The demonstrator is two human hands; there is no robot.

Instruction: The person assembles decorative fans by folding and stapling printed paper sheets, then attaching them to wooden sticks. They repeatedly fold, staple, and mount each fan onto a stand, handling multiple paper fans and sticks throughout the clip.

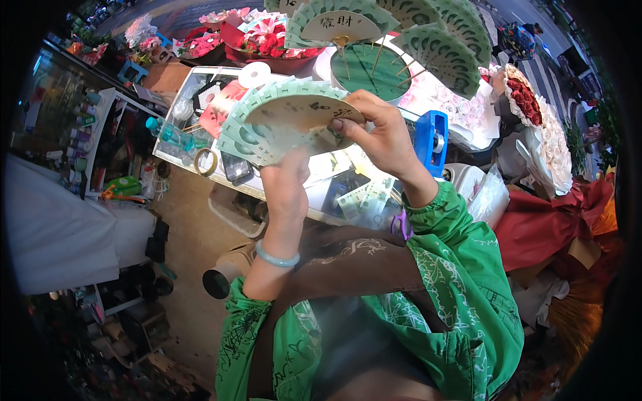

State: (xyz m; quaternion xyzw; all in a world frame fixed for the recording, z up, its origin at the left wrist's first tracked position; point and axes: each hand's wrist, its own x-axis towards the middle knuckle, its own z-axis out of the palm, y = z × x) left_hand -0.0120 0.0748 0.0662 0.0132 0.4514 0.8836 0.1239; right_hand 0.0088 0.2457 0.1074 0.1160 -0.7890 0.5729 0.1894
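Note:
A folding fan [296, 118] edged with green banknotes is spread out above the table. My right hand [382, 134] pinches its right end, thumb on the near face. At the fan's lower edge, my left hand [287, 183] has its fingers closed, fingertips partly hidden against the paper. Beyond it, more banknote fans [342, 26] stand on sticks in a round block of green foam [368, 75]. Loose banknotes [368, 196] lie on the glass-topped table below my hands. A blue tape dispenser [431, 143] is just right of my right wrist, and purple-handled scissors [401, 224] lie at the near edge.
On the table's left are a tape roll [205, 161], a phone [235, 167], a teal bottle [169, 133] and a white roll [254, 74]. Red flower bouquets [271, 42] stand behind; pale rose bouquets [549, 143] and red wrapping [546, 220] crowd the right. A person [521, 37] is far off.

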